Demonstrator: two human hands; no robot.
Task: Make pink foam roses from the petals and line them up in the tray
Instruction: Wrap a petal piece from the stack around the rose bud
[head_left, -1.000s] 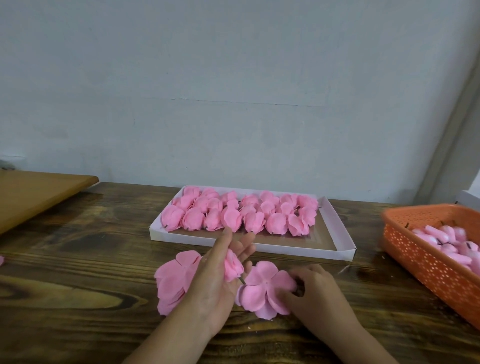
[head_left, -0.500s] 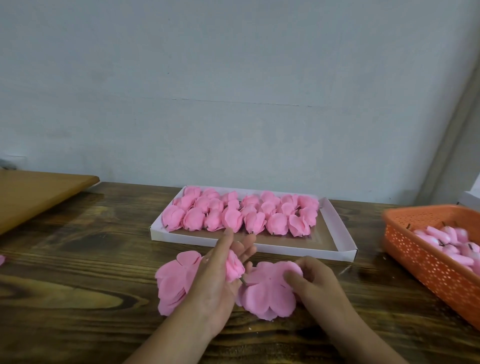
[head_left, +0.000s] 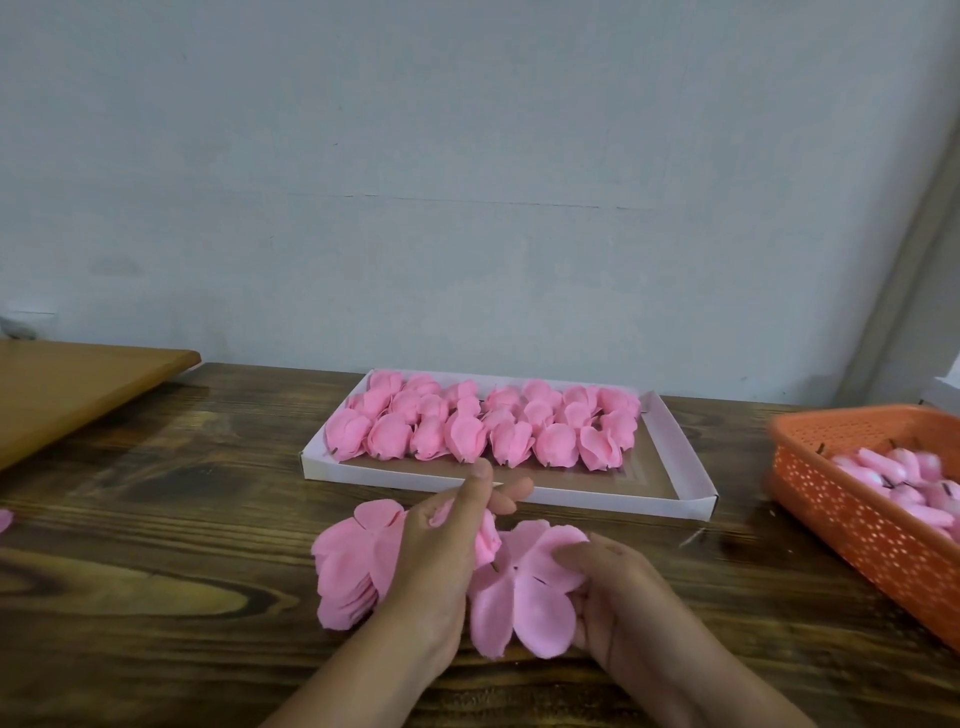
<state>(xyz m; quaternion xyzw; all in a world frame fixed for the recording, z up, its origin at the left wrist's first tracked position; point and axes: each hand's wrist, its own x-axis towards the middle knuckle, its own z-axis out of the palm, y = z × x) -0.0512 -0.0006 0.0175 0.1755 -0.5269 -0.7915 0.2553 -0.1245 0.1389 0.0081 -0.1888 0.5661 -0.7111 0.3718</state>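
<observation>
My left hand (head_left: 441, 566) holds a small pink foam bud (head_left: 488, 540) between thumb and fingers, its dark stem end pointing at the middle of a flat pink petal sheet (head_left: 524, 597). My right hand (head_left: 618, 603) grips that petal sheet by its right side and tilts it up off the table. A stack of flat pink petal sheets (head_left: 348, 566) lies on the table behind my left hand. The white cardboard tray (head_left: 685, 467) beyond holds several finished pink roses (head_left: 478, 426) in rows at its far side.
An orange perforated basket (head_left: 857, 519) with several pink buds on stems stands at the right. A light wooden board (head_left: 67, 384) lies at the far left. A stray pink petal (head_left: 4, 519) lies at the left edge. The dark wooden table (head_left: 156, 519) ends at a grey wall.
My right hand has lifted the petal sheet off the table and turned it towards the bud. My left hand has stayed in place with the bud.
</observation>
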